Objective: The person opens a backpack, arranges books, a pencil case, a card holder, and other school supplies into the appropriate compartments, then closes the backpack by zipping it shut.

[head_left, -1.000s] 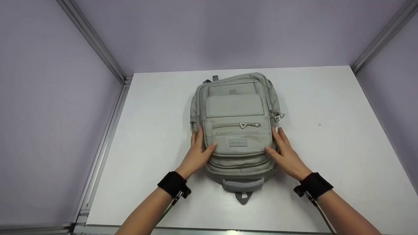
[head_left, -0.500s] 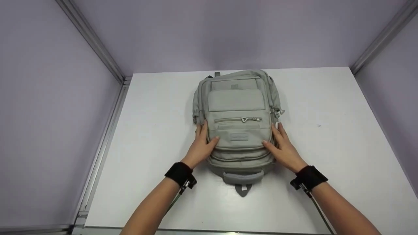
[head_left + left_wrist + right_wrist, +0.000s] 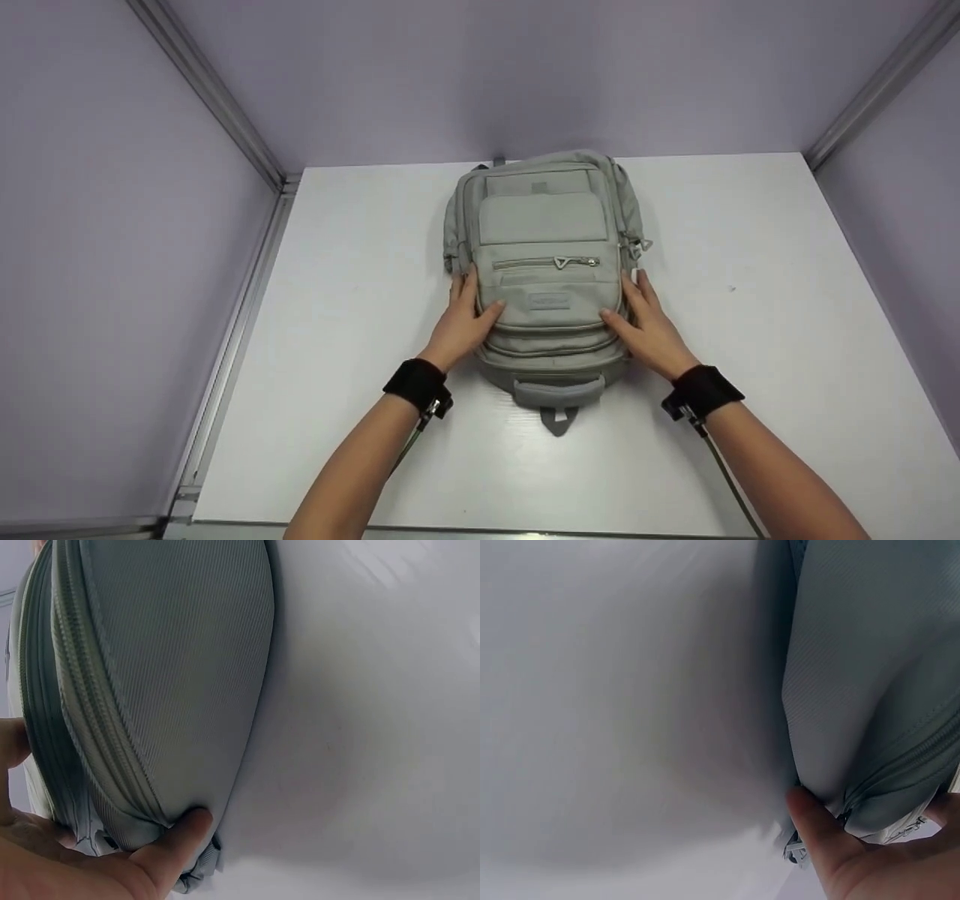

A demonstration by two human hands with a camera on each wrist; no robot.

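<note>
A grey-green backpack [image 3: 544, 217] lies front side up on a white table, its padded handle [image 3: 559, 391] and a dark strap loop toward me. My left hand [image 3: 459, 322] grips its left side, thumb on the front panel and fingers along the flank. On the opposite side my right hand [image 3: 649, 330] holds it the same way. A front zipper with a triangular pull [image 3: 561, 262] runs between the hands. In the left wrist view, fingers press the bag's curved side [image 3: 180, 675] below a zipper. The right wrist view shows a fingertip at the bag's lower edge [image 3: 817, 742].
The white table [image 3: 337, 262] spreads out on both sides of the bag. Pale purple panels [image 3: 375, 75] with metal frame rails [image 3: 217, 90] enclose the back and sides. Black bands [image 3: 416, 384] with cables circle both wrists.
The backpack has slid away from me toward the back wall, and slightly right at first. Both hands have moved with it, keeping their hold on its sides.
</note>
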